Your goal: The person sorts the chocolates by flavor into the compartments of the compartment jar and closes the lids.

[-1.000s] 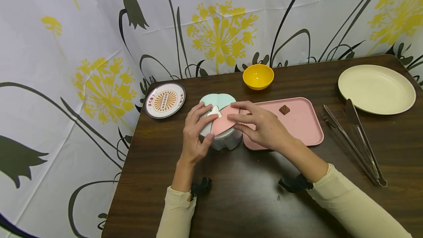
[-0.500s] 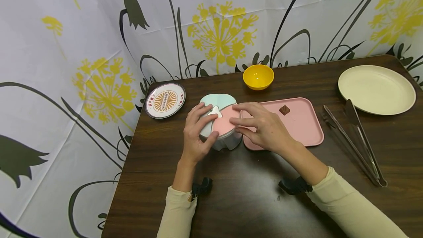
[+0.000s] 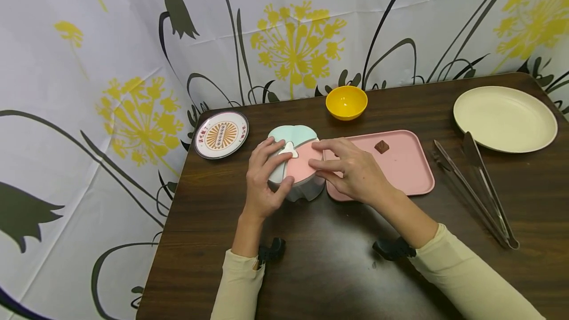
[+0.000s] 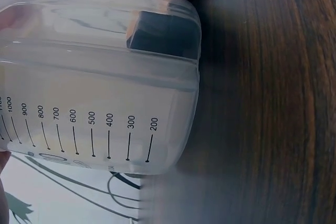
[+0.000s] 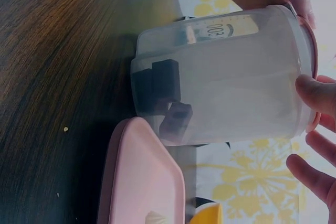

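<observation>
A clear plastic canister (image 3: 306, 192) stands on the table, measuring marks printed on its side. Its lid (image 3: 302, 135) has mint, pale grey and pink sections and a white three-lobed knob (image 3: 289, 150). Dark blocks (image 5: 167, 80) lie inside at the bottom. My left hand (image 3: 264, 177) holds the lid from the left, fingers over the grey section and thumb at the pink section's near edge. My right hand (image 3: 357, 169) pinches the lid's right rim, with its thumb (image 5: 315, 94) against the side. Its other fingers touch the pink section (image 3: 303, 164).
A pink tray (image 3: 415, 177) with a brown ridged piece (image 3: 381, 146) sits just right of the canister. Farther right lie metal tongs (image 3: 493, 191) and a cream oval plate (image 3: 507, 120). A yellow bowl (image 3: 346, 103) and a printed plate (image 3: 221, 135) stand toward the back.
The pink section has settled outward and down against the near right rim since one second ago. My right fingers shifted slightly right with it. Little differs over the last half second.
</observation>
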The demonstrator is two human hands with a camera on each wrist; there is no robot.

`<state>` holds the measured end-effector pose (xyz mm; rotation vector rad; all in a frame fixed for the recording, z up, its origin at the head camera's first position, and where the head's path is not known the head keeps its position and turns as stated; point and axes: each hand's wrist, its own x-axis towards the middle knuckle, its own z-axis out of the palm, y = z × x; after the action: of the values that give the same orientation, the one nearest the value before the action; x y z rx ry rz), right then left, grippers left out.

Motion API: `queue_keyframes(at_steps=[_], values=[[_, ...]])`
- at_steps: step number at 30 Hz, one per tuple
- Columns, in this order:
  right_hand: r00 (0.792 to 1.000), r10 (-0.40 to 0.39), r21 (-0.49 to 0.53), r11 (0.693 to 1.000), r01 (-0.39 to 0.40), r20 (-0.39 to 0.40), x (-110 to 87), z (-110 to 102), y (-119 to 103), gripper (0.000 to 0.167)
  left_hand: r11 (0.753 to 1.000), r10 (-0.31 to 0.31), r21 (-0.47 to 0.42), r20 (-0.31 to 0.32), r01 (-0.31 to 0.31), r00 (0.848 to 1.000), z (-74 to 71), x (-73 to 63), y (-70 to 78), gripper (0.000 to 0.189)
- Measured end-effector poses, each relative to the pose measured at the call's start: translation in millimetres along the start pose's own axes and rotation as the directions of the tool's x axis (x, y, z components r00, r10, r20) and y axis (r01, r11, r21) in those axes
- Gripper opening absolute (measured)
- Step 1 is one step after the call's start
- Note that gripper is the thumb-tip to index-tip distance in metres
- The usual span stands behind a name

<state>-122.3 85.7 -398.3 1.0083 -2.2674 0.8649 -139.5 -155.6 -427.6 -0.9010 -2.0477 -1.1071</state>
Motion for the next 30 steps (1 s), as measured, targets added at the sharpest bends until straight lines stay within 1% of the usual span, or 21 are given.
queue_keyframes(at_steps=[5, 10, 13, 17, 19, 21, 23, 27, 30], values=[[1.0, -0.014, -0.007, 1.0, 0.014, -0.012, 0.1, 2, 1, 0.034, 0.999, 0.005, 0.033, 0.018, -0.006, 1.0, -2.1, 0.6, -0.6, 0.044], [1.0, -0.014, -0.012, 1.0, 0.014, -0.005, -0.1, 1, 1, 0.034, 0.997, 0.017, 0.071, 0.033, -0.019, 0.999, -3.5, 1.0, -1.3, 0.045], [1.0, 0.005, -0.019, 1.0, -0.004, 0.013, -1.3, 0, 0, 0.036, 0.993, 0.027, 0.117, 0.048, -0.033, 0.998, -4.8, 0.1, -1.3, 0.047], [0.997, 0.051, -0.046, 0.998, -0.048, 0.054, -2.3, 0, -4, 0.041, 0.981, 0.03, 0.189, 0.062, -0.041, 0.998, -6.9, -2.0, -0.8, 0.049], [0.996, 0.056, -0.056, 0.997, -0.052, 0.068, -2.0, 0, -6, 0.045, 0.977, 0.029, 0.208, 0.069, -0.043, 0.997, -7.4, -2.5, -0.7, 0.05], [0.997, 0.034, -0.066, 0.997, -0.029, 0.072, -1.3, 0, -9, 0.046, 0.976, 0.034, 0.212, 0.073, -0.048, 0.997, -7.9, -2.8, -0.3, 0.051], [0.997, -0.019, -0.063, 0.998, 0.024, 0.075, 0.0, 1, -12, 0.045, 0.977, 0.041, 0.207, 0.073, -0.055, 0.997, -8.2, -2.9, 0.0, 0.053], [0.986, -0.123, -0.072, 0.989, 0.131, 0.113, 1.5, 3, -17, 0.044, 0.976, 0.05, 0.208, 0.068, -0.063, 0.996, -9.0, -3.4, 1.0, 0.057], [0.982, -0.137, -0.09, 0.985, 0.149, 0.127, 0.8, 3, -16, 0.043, 0.97, 0.056, 0.235, 0.059, -0.069, 0.997, -10.1, -4.2, 2.3, 0.055]])
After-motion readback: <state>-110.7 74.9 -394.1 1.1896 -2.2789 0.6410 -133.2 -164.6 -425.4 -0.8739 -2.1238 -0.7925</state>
